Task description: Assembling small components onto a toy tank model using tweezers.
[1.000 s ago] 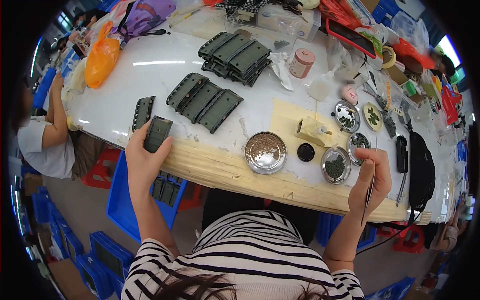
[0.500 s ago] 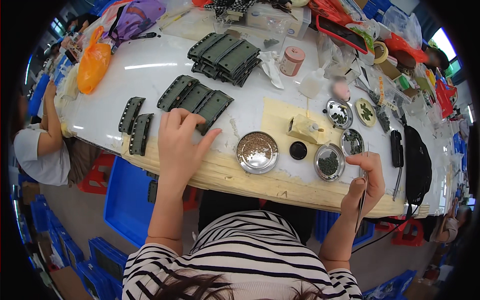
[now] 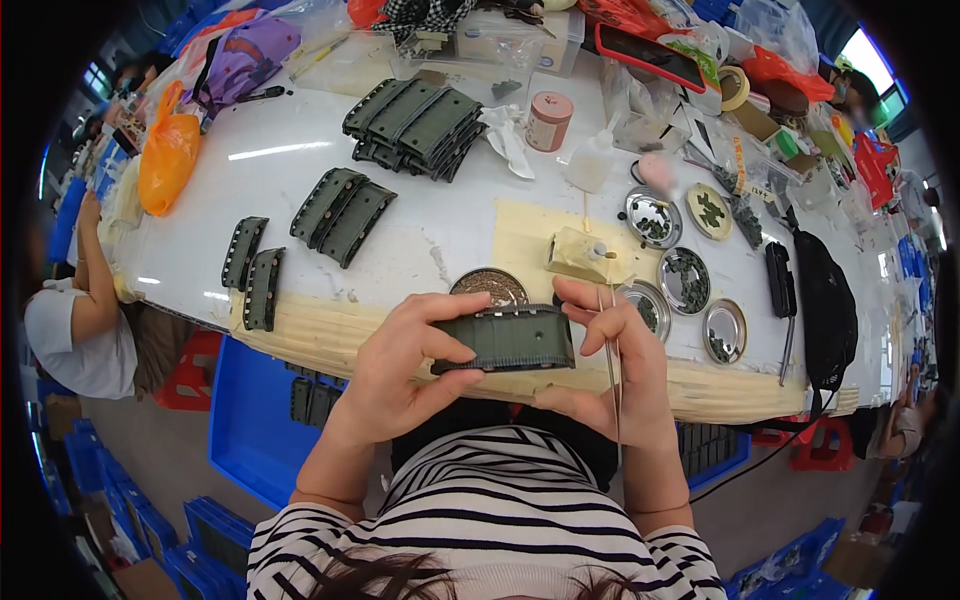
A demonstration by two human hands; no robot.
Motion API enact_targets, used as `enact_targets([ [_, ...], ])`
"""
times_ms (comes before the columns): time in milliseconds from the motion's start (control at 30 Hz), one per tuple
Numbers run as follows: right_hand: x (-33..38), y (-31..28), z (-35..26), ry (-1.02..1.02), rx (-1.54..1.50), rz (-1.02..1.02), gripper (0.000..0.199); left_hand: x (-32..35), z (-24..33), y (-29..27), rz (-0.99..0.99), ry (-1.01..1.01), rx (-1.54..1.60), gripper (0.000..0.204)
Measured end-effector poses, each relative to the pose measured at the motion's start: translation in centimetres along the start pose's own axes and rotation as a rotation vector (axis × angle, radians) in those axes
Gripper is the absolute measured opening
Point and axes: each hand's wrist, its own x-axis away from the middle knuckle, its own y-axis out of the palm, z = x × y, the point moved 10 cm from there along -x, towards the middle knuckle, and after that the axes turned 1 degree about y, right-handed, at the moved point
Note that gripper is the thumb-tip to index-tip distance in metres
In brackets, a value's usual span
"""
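The person holds a curved green piece (image 3: 505,342) up in front of the chest, just over the front edge of the white table (image 3: 270,190); the left hand (image 3: 410,365) is closed on its left end, with the thumb low and the fingers at the top; the right hand (image 3: 620,370) is wrapped around long thin tweezers (image 3: 614,390), and its fingers also reach the right end of the piece; I cannot tell how hard they press there.

The step in hand looks like holding the piece level and turning it to a good side; I think the next move calls for a firm left hand, a gentle right hand, and care that the tweezers do not scratch the piece; the brown bits (image 3: 490,284) sit close behind it, so a bump could spill them.

More green pieces lie in a stack (image 3: 415,125) farther back; there is writing about too; the pink tin (image 3: 548,120) has a pale label with print too small to read; a clear bag (image 3: 740,165) on the right has a row of orange letters; a pale tag (image 3: 755,190) near it has dark marks; I see no writing on the green piece.
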Motion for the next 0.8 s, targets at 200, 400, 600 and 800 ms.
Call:
enact_targets([
  [200,0.9,-0.3,-0.3,0.015,-0.100,0.025,0.045,-0.1,-0.9,2.0,0.087,-0.037,0.542,0.061],
  [400,2.2,-0.4,-3.2,-0.180,0.105,-0.077,0.048,2.5,-2.8,8.8,-0.252,-0.640,1.243,0.121],
  [600,4.6,-1.5,-1.6,-0.098,0.139,0.162,0.048,4.5,-1.4,10.7,-0.198,-0.516,1.403,0.111],
  [800,4.2,-1.5,-1.9,-0.158,0.232,0.141,0.043,4.0,-2.6,11.3,0.052,-0.691,1.450,0.076],
])
